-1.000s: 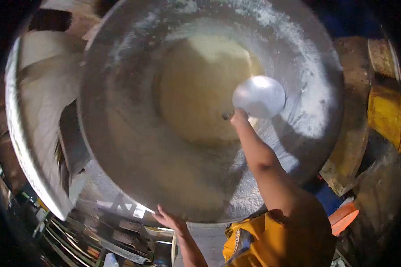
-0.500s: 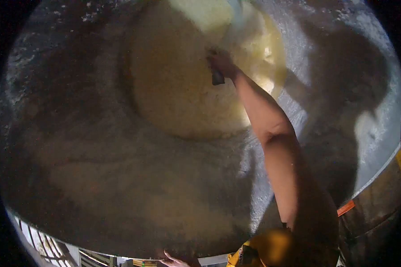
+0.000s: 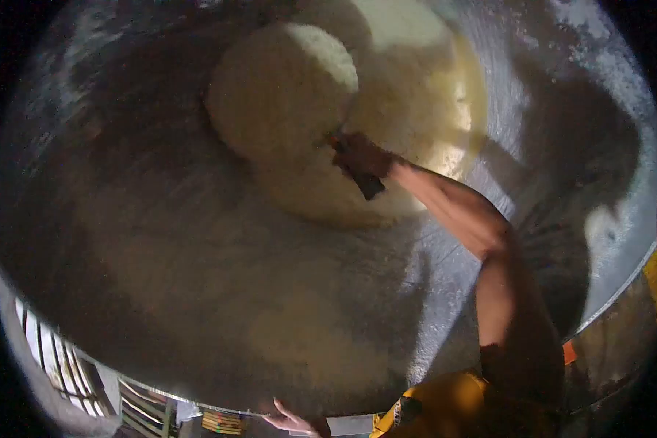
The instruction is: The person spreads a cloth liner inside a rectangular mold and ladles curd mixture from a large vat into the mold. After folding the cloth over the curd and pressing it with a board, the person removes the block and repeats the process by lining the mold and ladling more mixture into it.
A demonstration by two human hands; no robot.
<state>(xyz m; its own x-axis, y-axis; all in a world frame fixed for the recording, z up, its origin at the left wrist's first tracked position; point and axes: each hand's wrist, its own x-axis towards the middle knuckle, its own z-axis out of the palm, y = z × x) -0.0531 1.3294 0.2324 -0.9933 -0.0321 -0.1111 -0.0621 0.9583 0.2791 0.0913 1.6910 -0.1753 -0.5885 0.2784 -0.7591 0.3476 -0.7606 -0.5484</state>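
My right hand (image 3: 361, 157) is closed around the dark handle (image 3: 372, 188) of a tool, over the pale yellow contents (image 3: 409, 95) of a huge round metal pan. Beyond my fingers lies a broad, pale round shape (image 3: 277, 95), which looks like the tool's wide head; whether it is bare or loaded I cannot tell. At the pan's near edge is my left hand (image 3: 290, 421), with its thumb raised apart from the fingers. It appears to rest at the rim, and part of it is cut off by the frame.
The metal pan (image 3: 197, 292) fills most of the view, its wall streaked with whitish residue. Slatted racks (image 3: 66, 365) stand below the rim at lower left. An orange object (image 3: 569, 353) sits outside the rim at right. My yellow clothing (image 3: 445, 401) shows at the bottom.
My right hand has come nearer to me and slightly right with the tool. The round pale shape now shows clearly at left of the contents. My left hand stays at the rim.
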